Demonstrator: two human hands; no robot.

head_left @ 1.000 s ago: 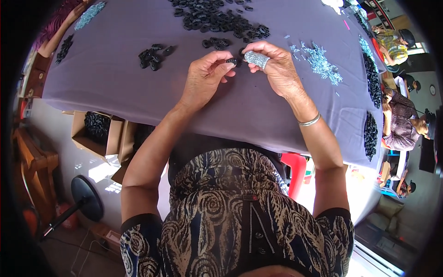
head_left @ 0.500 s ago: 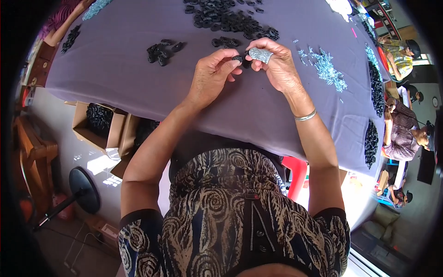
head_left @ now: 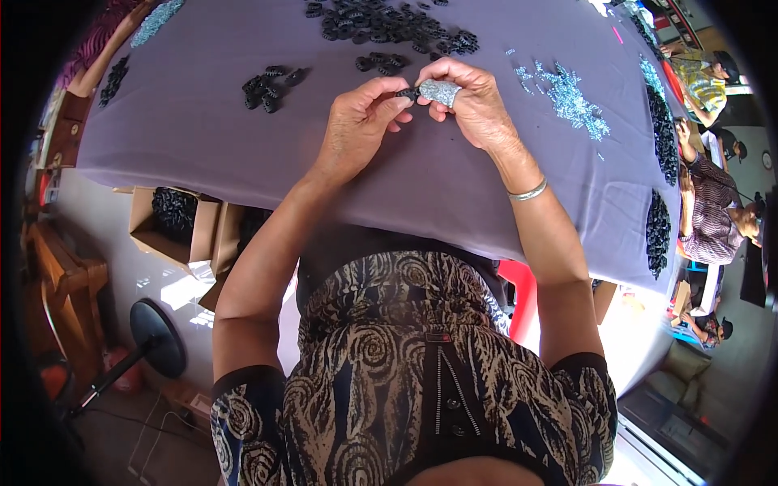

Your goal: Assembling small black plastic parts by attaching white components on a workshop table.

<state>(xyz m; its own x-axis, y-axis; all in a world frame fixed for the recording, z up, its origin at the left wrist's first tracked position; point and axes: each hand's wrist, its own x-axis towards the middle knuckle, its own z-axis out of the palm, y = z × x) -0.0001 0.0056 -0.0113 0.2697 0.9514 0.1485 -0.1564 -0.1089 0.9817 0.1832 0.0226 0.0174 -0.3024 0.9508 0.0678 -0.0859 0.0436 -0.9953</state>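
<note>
Over the near middle of the table, my left hand (head_left: 354, 123) pinches a small black ridged part (head_left: 410, 94) between thumb and fingertips. My right hand (head_left: 480, 109) closes on the same spot from the other side, and its fingertips meet the black part. A silvery wrap (head_left: 438, 92) covers one of its digits and hides some of what lies between the hands. Just beyond the hands is a small cluster of black ridged parts (head_left: 382, 62). Another little heap of black parts (head_left: 261, 94) lies to the left, and glittering pale blue small pieces (head_left: 572, 103) are scattered to the right.
A large pile of black parts (head_left: 381, 23) spreads across the far side of the purple-grey tablecloth (head_left: 203, 146). Cardboard boxes (head_left: 150, 235) with black parts stand below the left edge. Several people sit along the right side; another person's arm (head_left: 104, 58) reaches in at far left.
My hands have come closer together, so the gap between their fingertips has narrowed around the black part. The whole view has shifted slightly.
</note>
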